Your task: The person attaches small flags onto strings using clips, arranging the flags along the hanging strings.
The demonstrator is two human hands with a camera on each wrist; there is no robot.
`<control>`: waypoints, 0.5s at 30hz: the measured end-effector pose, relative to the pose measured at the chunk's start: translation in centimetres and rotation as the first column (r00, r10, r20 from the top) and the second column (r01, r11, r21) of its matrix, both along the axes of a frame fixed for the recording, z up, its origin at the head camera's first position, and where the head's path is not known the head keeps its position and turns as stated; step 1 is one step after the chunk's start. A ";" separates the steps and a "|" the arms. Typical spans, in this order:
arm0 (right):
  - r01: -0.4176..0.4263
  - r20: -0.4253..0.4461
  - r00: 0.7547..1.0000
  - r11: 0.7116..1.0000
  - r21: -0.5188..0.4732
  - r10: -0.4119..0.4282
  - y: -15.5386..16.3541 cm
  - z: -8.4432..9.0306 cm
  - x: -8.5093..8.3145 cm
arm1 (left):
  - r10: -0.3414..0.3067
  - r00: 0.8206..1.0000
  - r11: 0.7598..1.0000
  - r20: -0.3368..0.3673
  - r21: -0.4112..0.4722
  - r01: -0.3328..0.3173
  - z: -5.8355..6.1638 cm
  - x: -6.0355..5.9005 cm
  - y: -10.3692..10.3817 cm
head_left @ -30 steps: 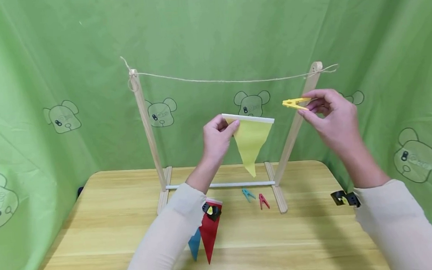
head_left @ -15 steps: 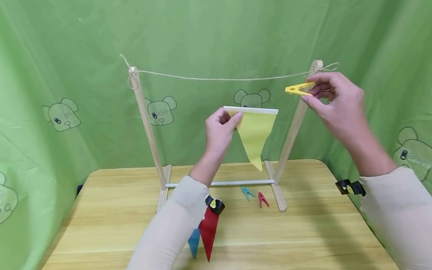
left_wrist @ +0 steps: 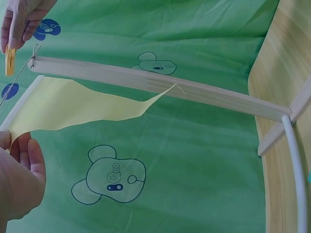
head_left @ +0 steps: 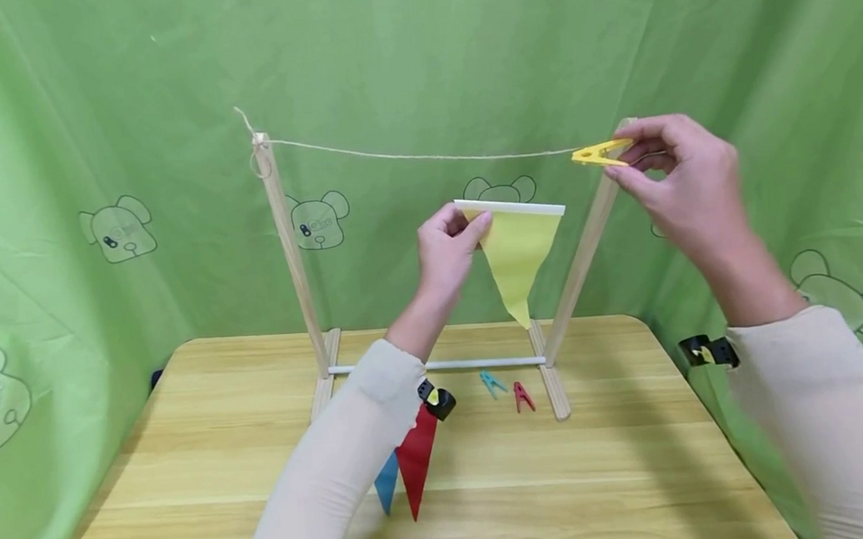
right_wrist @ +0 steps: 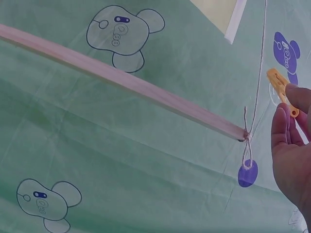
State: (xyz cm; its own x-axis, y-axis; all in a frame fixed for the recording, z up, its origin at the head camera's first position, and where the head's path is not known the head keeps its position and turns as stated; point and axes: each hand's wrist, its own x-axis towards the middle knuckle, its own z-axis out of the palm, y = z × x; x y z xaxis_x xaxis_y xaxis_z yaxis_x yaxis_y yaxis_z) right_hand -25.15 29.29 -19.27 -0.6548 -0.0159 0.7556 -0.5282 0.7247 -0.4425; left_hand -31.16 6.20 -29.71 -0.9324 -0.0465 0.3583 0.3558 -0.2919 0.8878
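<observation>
A yellow triangular pennant hangs in the air above the far edge of the table, between the two uprights of a wooden frame. Its long axis runs top to bottom: a white band along its top edge lies nearly level, and the tip points straight down toward the frame's white bottom bar. The cloth is plain, smooth pale yellow. The left hand pinches the pennant's top left corner between thumb and fingers. Just up and to the right, the right hand pinches a yellow clothespin between thumb and fingertips; the pin lies sideways, its jaws pointing left, right at the twine line where the line meets the right upright. Whether the pin touches the twine cannot be told.

Compared with a second ago, both hands are higher: the pin has risen from well below the twine to its level, and the pennant has moved up and slightly right.

On the table, near its middle, lie a red pennant and a blue pennant, tips toward the near edge. A blue clothespin and a red clothespin lie just beside the frame's right foot. Green cloth printed with cartoon bears hangs behind.
</observation>
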 end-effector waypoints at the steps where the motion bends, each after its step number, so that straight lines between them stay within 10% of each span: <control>1: 0.001 -0.006 1.000 1.000 0.015 -0.001 0.1 0.2 0.0 | -0.001 1.000 1.000 -0.001 0.004 0.001 0.1 0.0 0.1; 15: 0.036 0.007 0.999 0.987 0.159 -0.038 0.7 2.3 0.0 | 0.001 1.000 1.000 -0.008 0.029 -0.001 1.1 -0.1 1.1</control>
